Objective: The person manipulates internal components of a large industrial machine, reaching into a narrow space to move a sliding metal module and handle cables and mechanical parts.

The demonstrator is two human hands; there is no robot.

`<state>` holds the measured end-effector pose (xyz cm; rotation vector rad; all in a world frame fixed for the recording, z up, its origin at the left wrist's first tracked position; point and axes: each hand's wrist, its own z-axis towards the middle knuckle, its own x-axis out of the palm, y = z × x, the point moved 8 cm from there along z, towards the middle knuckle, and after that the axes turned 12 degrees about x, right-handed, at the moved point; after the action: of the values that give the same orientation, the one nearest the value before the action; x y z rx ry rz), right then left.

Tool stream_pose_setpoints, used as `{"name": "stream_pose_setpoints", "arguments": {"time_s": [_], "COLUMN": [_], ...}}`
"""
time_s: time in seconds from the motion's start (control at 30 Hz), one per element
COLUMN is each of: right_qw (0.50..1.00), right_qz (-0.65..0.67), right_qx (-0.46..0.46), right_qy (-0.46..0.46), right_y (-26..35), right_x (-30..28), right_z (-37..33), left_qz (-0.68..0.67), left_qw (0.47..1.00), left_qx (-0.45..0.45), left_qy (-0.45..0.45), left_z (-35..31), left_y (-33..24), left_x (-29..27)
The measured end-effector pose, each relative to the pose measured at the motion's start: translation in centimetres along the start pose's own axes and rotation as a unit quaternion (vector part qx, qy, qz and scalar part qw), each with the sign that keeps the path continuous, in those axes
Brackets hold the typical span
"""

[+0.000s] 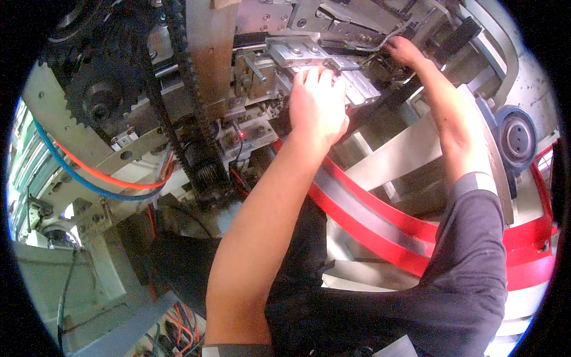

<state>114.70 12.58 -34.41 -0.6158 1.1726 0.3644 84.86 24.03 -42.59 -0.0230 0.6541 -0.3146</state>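
Observation:
My left hand (319, 107) lies over a silver metal block (297, 50) on the machine, its fingers bent against the near edge. The thumb side rests beside a flat silver plate (360, 86). What is under the palm is hidden. Farther right, my right hand (405, 52) reaches in among dark machine parts, its fingers drawn together. A thin grey cable (380, 44) runs up to those fingertips, but whatever they pinch is too small and dark to make out.
Black toothed gears and a chain (178, 107) stand at the left. Blue and orange hoses (101, 178) curve below them. A red-edged curved guard (369, 214) passes under my arms. A round blue-rimmed wheel (516, 140) sits at the right. A red light glows on a small sensor (241, 135).

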Motion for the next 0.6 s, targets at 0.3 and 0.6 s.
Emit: {"name": "stream_pose_setpoints", "arguments": {"time_s": [0.3,0.6], "right_qw": [1.0,0.998], "right_qz": [-0.005,-0.046], "right_qx": [-0.027,-0.02], "right_qy": [0.008,0.035], "right_y": [-0.3,0.3], "right_x": [0.6,0.2], "right_z": [0.1,-0.3], "left_qz": [0.005,0.015], "left_qw": [1.0,1.0], "left_qx": [-0.001,-0.01], "left_qy": [-0.003,0.019], "left_z": [-0.1,0.0], "left_y": [0.1,-0.1], "left_x": [0.2,0.4]}}
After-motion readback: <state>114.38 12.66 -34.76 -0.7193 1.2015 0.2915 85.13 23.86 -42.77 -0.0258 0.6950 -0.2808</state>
